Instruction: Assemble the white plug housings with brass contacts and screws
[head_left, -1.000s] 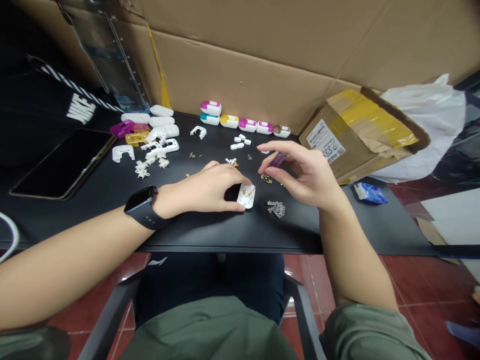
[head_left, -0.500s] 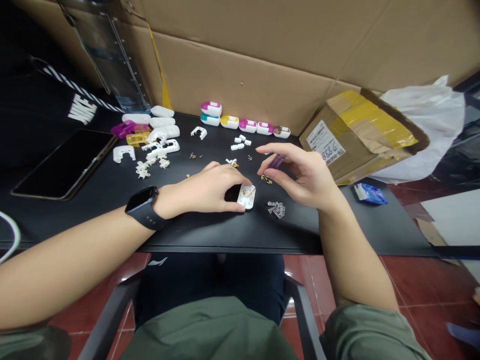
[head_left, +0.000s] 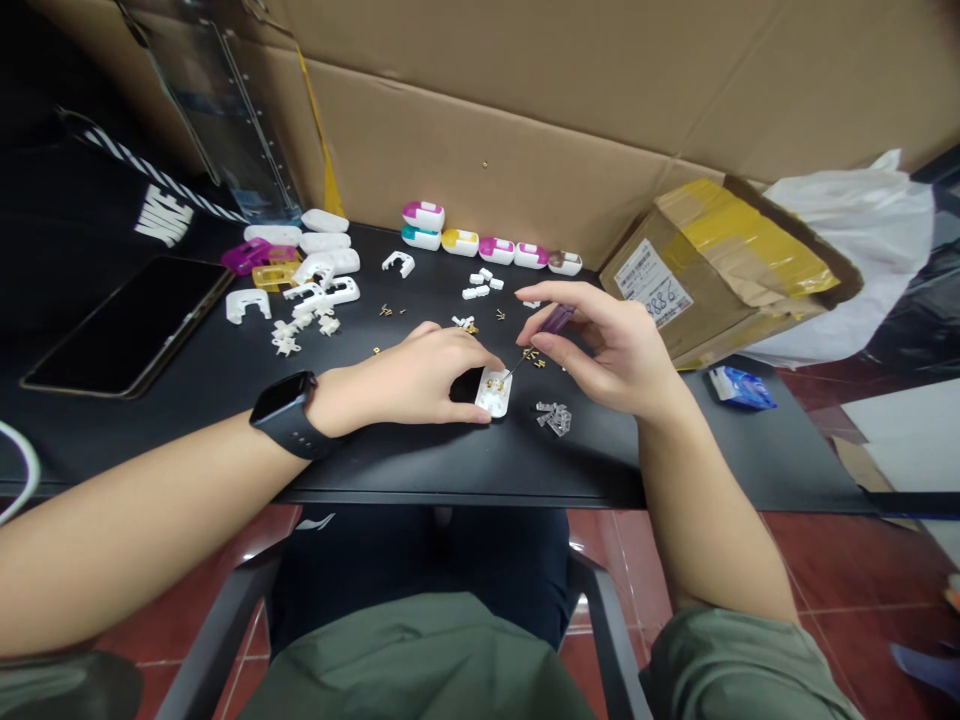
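My left hand (head_left: 439,375) grips a small white plastic housing (head_left: 493,398) between thumb and fingers, resting on the black table. Small brass pieces sit inside the housing. In my right hand (head_left: 604,345) is a screwdriver (head_left: 556,319) with a dark purple handle, pinched between thumb and fingers and tilted. Its thin shaft slants down to the upper right part of the housing; whether the tip touches a screw is too small to tell. Small brass parts (head_left: 534,357) lie behind the shaft, and a pile of clear plastic pieces (head_left: 555,418) lies right of the housing.
White, purple and yellow plastic shells (head_left: 322,270) are heaped at the left beside a dark phone (head_left: 131,325). Several two-coloured cases (head_left: 459,242) line the cardboard wall. A taped cardboard box (head_left: 720,270) and a blue packet (head_left: 741,387) stand at the right.
The screwdriver and my right hand have shifted very slightly to the right, with the handle leaning a little more. My left hand keeps the white housing in the same place.
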